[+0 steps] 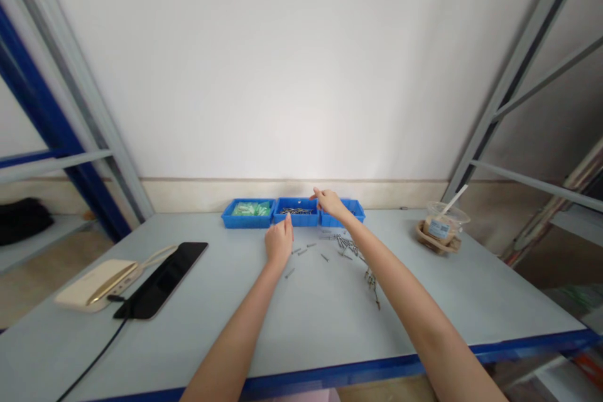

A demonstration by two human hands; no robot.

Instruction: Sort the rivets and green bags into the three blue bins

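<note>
The left hand (279,242) is hovering just in front of the middle blue plastic bin (296,221), its fingers held close together and pointing up toward the bin's front wall; I cannot tell whether it is holding anything. The right hand (330,203) is stretching farther forward over the right blue plastic bin (353,216), its index finger (316,193) extending left toward the middle bin's back rim, with nothing showing in its grip. Both bare arms are angling in from the front edge of the workbench (377,367).

Steel screws (296,210) are lying in the middle bin, and green packets (251,208) are filling the left blue plastic bin (247,222). Loose screws (301,251) are scattering across the bench top just below the hands, while a tangled line of screws (358,257) is trailing toward the front edge, under the right forearm. Near the right edge, a clear plastic tub (445,217) is sitting in a tan holder (424,235). Near the left edge, a cream pouch (94,286) is lying beside a black pad (162,279), with a black cable (94,358) running over the front edge.
</note>
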